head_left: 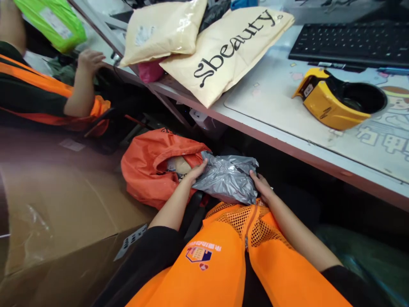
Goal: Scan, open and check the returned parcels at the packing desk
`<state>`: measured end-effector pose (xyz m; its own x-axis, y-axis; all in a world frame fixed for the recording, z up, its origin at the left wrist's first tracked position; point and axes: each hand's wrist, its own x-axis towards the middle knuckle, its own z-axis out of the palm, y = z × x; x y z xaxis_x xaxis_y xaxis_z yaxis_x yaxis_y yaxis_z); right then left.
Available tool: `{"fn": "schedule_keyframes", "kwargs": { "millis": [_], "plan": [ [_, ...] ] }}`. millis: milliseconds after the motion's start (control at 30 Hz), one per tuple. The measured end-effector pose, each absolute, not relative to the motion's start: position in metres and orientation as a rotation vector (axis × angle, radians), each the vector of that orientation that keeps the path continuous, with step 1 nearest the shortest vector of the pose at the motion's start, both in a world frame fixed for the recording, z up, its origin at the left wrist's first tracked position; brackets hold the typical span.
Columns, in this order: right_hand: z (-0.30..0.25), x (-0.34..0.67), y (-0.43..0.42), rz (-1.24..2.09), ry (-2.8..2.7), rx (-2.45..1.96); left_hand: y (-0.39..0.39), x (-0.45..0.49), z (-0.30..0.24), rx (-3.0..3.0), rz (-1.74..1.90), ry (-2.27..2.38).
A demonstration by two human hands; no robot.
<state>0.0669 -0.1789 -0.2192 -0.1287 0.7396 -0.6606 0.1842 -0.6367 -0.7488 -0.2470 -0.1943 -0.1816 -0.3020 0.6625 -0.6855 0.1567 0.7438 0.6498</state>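
A crinkled grey plastic mailer bag (228,177) lies between my two hands, just below the desk edge and in front of my orange vest. My left hand (197,171) grips its left side, thumb on top and the other fingers hidden. On the opposite side my right hand (261,186) clasps the mailer bag, with its fingers partly under it. An orange sack (143,166) sits open beside my left hand, and pale packages (179,165) show inside its mouth.
The desk (252,115) holds cream mailers (230,51), a yellow-and-black scanner stand (332,102) and a keyboard (351,44). A large cardboard box (64,204) stands left. Another person's hand (89,62) is at upper left, near a green parcel (53,23).
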Motion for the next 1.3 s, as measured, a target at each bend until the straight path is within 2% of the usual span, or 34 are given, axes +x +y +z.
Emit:
{"fn": "schedule_keyframes", "kwargs": {
  "millis": [100,267,400,533,733,933,1300],
  "plan": [
    [-0.215,0.066,-0.174,1.878,-0.916,-1.609,-0.202,-0.244,-0.176,0.482,0.590,1.686],
    [-0.197,0.076,-0.154,1.688,-0.836,-1.514,-0.198,-0.229,-0.158,0.488,1.044,1.674],
    [-0.192,0.090,-0.141,1.531,-0.819,-1.483,-0.192,-0.222,-0.140,0.564,1.265,1.725],
    [-0.193,0.095,-0.138,1.538,-0.774,-1.463,-0.192,-0.217,-0.130,0.622,1.414,1.643],
    [-0.190,0.095,-0.137,1.631,-0.733,-1.376,-0.194,-0.224,-0.123,0.714,1.367,1.675],
    [-0.195,0.087,-0.143,1.617,-0.719,-1.380,-0.200,-0.229,-0.128,0.808,1.106,1.640],
    [-0.196,0.097,-0.138,1.343,-0.970,-1.638,-0.195,-0.199,-0.149,0.844,1.247,1.803]
  ]
}}
